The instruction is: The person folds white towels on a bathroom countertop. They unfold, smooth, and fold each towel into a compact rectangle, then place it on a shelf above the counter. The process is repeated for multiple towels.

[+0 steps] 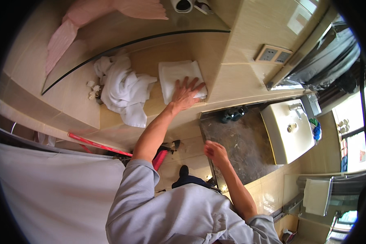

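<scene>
My left hand [185,93] lies flat with spread fingers on the near right part of a folded white towel [177,73] in a tiled wall niche. To its left, a crumpled white towel [122,88] is heaped in the same niche, one corner hanging over the edge. My right hand [216,152] is held in the air beside the dark stone counter, its fingers curled; whether anything is inside them cannot be made out.
A glass shelf [134,39] with a pink cloth [88,12] crosses above the niche. White flowers [93,90] stand beside the crumpled towel. At right are dark bottles [233,114], a white sink [288,131] and a wall socket [273,55]. White fabric [58,189] fills the lower left.
</scene>
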A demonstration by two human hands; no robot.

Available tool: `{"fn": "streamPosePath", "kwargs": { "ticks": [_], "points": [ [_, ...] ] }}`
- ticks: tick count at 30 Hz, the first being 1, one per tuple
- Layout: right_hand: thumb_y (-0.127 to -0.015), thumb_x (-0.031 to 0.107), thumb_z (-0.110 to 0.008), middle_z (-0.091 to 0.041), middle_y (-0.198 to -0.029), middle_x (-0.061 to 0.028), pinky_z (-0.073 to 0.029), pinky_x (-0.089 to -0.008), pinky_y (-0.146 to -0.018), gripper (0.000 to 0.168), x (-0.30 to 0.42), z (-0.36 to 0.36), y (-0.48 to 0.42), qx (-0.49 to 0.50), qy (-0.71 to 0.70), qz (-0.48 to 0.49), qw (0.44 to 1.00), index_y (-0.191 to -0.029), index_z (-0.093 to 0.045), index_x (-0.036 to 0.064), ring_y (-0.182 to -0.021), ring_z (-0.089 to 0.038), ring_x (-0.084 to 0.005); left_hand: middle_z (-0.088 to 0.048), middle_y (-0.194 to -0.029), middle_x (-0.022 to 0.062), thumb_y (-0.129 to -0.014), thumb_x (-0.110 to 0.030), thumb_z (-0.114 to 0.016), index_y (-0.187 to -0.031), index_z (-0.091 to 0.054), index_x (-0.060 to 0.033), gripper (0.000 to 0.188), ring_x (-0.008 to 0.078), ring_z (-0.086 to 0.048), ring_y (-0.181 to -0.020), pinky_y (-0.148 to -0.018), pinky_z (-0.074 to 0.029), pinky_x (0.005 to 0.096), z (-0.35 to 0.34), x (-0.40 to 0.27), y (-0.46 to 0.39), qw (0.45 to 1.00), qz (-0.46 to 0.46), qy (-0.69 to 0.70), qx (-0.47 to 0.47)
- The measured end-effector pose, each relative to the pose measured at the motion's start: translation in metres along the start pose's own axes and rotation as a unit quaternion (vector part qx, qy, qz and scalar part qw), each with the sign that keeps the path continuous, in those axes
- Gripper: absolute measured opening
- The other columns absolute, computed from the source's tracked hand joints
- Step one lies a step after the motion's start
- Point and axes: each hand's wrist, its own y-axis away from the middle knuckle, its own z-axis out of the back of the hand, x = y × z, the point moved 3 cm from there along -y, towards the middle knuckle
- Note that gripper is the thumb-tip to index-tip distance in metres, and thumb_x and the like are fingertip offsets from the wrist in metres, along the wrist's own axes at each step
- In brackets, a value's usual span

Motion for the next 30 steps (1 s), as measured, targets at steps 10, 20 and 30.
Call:
{"fn": "streamPosePath", "kwargs": {
  "ticks": [10, 20, 30],
  "points": [
    [-0.094, 0.013, -0.057, -0.062, -0.078, -0.0042, -0.052, -0.0301, -0.064, 0.007, -0.078, 0.138, 0.074, -0.054, -0.204, -0.093, 0.973, -0.092, -0.06, 0.008, -0.07, -0.06, -0.018, -0.05, -0.134, 0.014, -0.071, -0.026, -0.076, -0.125, -0.058, -0.0125, 0.059, 0.0332, -0.045, -0.126, -0.097, -0.038, 0.0568, 0.013, 0.066, 0.015, 0.951, 0.121, 0.215, -0.188],
    [-0.093, 0.014, -0.059, -0.064, -0.075, -0.0038, -0.052, -0.031, -0.06, 0.006, -0.099, 0.142, 0.102, -0.111, -0.215, -0.087, 0.966, -0.092, -0.062, 0.009, -0.066, -0.06, -0.0177, -0.062, -0.11, 0.0206, -0.072, -0.039, -0.078, -0.11, -0.062, -0.0018, 0.055, 0.0388, -0.06, -0.102, -0.076, -0.051, 0.0507, 0.079, 0.247, 0.153, 0.806, 0.562, -0.068, -0.172],
    [-0.093, 0.016, -0.059, -0.064, -0.075, -0.002, -0.051, -0.0303, -0.059, 0.007, -0.075, 0.122, 0.082, -0.078, -0.184, -0.057, 0.978, -0.093, -0.062, 0.01, -0.065, -0.06, -0.016, -0.069, -0.093, 0.0224, -0.074, -0.022, -0.075, -0.099, -0.068, 0.0011, 0.034, 0.0358, -0.067, -0.09, -0.078, -0.051, 0.044, 0.104, 0.269, 0.105, 0.818, 0.488, 0.1, -0.286]
  ]
}}
